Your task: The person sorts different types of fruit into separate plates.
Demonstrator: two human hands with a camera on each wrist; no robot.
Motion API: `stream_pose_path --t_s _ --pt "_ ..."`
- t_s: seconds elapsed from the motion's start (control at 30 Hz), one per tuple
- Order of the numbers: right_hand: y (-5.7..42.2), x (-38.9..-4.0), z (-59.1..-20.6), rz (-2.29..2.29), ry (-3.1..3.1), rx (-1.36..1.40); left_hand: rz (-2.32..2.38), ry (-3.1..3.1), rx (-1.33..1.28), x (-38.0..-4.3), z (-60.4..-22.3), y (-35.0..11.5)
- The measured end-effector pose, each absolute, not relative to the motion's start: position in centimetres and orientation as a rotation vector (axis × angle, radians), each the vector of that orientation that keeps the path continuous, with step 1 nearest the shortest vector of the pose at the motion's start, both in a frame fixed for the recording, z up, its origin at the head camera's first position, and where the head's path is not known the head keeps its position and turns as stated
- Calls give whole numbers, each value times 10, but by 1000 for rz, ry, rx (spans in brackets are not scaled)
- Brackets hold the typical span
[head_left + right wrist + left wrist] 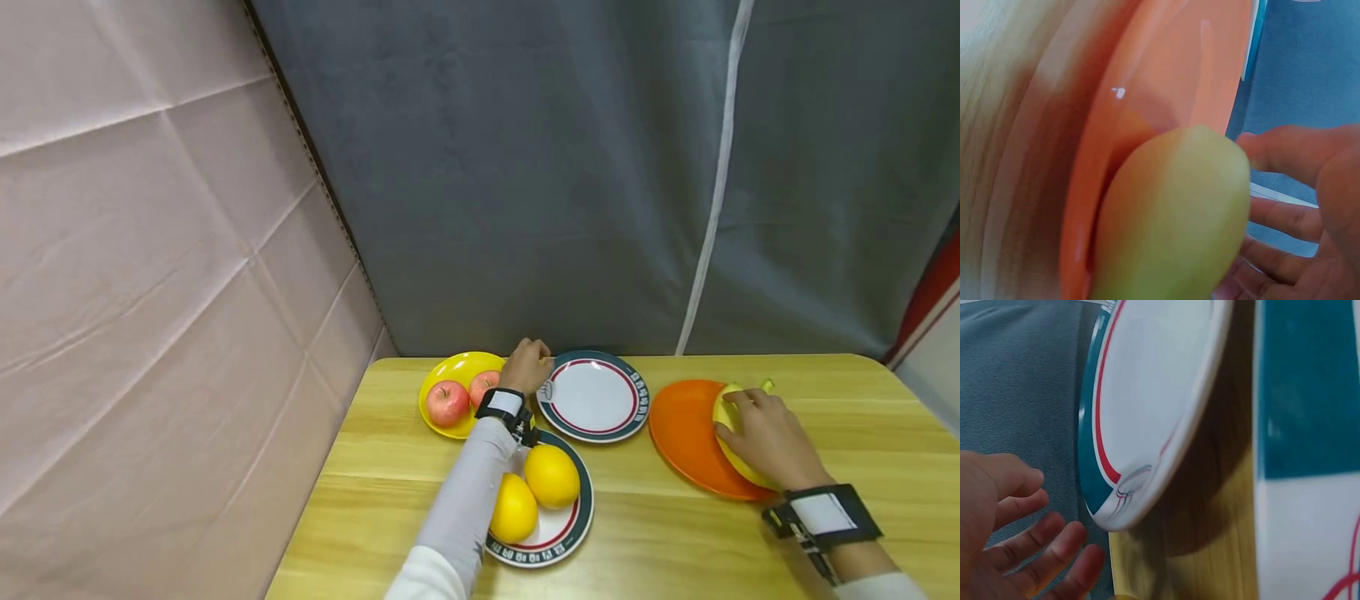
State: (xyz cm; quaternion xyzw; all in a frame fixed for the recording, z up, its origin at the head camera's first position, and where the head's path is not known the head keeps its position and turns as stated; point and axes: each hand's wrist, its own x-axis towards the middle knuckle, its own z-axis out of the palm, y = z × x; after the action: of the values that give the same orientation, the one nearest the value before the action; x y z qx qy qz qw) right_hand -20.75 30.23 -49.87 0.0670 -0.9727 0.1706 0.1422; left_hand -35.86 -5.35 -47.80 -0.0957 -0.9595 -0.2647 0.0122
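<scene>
I think the right hand (772, 435), pinching yellow fruit (1175, 219) on the orange plate (684, 425), should press softly, the left hand (526, 367) loosely spread.

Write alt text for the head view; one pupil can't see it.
A person's right grip holds a yellow fruit over an orange plate. The left grip is near a green-rimmed plate. Two apples are on a yellow plate, two oranges on another green-rimmed plate.

Yellow fruit (1172, 219) lies on an orange plate (682, 433).
</scene>
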Motion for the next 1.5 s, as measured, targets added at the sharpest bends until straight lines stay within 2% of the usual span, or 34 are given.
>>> stream_pose_path --t_s 0.3,1.07,1.3,1.5 --pt "299 -208 -503 587 -2899 194 -619 -3137 -346 -366 -488 -41" --pt "281 -207 -521 612 -2846 183 -775 -3274 -224 -368 -505 -35" --pt "271 -209 -513 709 -2804 213 -801 -3278 -197 -368 -505 -34" --pt "251 -218 -492 802 -2762 310 -785 -3288 -190 -367 -505 -33"
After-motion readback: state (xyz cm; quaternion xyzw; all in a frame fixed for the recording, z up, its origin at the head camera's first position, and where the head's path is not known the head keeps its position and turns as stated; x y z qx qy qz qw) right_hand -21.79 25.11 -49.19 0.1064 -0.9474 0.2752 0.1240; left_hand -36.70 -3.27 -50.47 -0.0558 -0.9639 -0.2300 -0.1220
